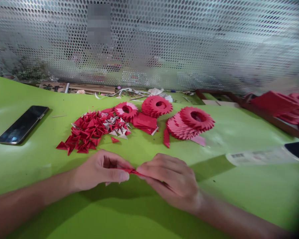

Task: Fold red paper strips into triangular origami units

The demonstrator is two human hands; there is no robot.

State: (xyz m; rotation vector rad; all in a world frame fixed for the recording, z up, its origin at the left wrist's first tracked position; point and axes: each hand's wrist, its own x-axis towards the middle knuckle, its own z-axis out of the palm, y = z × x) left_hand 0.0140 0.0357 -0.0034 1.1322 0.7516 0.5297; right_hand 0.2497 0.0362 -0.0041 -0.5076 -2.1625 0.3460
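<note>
Nearest to me, my left hand (102, 170) and my right hand (169, 181) meet low over the green table (144, 219), and both are closed in a pinch on one small red paper piece (134, 171), each taking one end with thumb and fingertips. The piece is just above the table, in the middle and close to me. To fold it well, I think I should keep the edges exactly together before I press. Then I should run the thumb along the crease one time, firmly, because such thin paper slips easily. Farther away lies the pile of folded red triangles (87, 133), some of them white, and to the left a phone (22, 124) with a dark screen; I see no brand on it. Beyond are toothed red rings (192, 122) and a stack of red paper slips (146, 121). At the right, a plastic bag (260, 156) has a label, but it is too blurred to read. The dark characters on the board (53, 87) under the perforated metal screen (189, 43) are also not legible.
</note>
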